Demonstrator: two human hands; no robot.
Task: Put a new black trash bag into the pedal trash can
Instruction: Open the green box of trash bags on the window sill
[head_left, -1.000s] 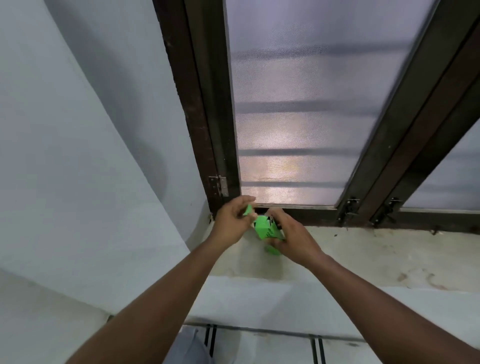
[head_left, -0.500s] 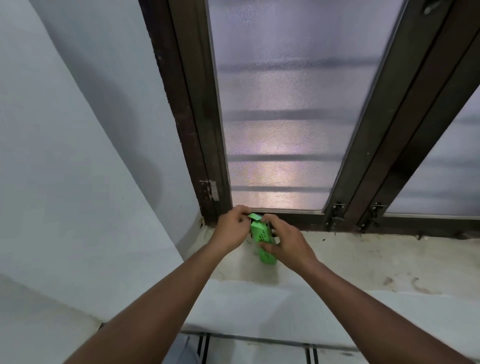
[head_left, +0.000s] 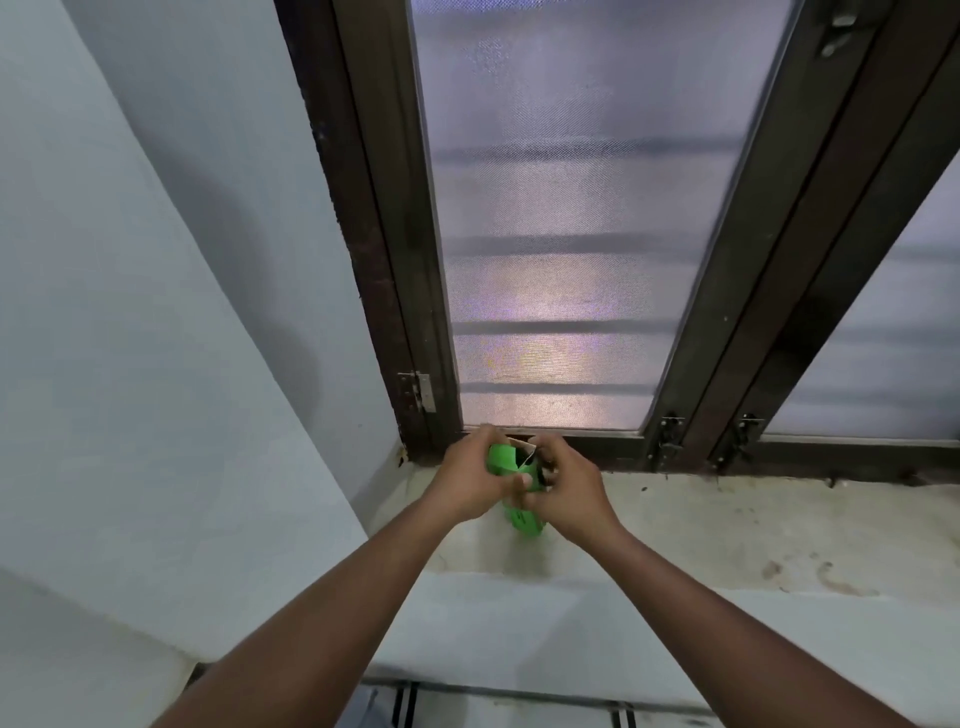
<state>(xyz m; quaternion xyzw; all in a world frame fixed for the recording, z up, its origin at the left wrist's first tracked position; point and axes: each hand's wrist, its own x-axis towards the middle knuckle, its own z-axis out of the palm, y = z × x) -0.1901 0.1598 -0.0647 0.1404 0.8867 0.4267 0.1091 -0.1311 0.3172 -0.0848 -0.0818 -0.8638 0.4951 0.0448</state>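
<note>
Small bright-green box (head_left: 521, 486), top flap raised, gripped by curled left hand (head_left: 470, 480) and right hand (head_left: 569, 486), over stained window ledge (head_left: 753, 530)

Window (head_left: 545, 260): frosted panes sitting in a dark brown frame (head_left: 379, 234), light glowing through low down.
Hinge (head_left: 423, 391): showing on the frame's left side.
Latches (head_left: 670, 439): hanging at the frame's foot.
Sill (head_left: 753, 525): lying stained below the window.
Wall (head_left: 130, 312): standing pale on the left.

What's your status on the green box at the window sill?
Left hand and right hand both gripping the green box over the sill. Top flap open. Trash can not in view. Nothing in the way.
</note>
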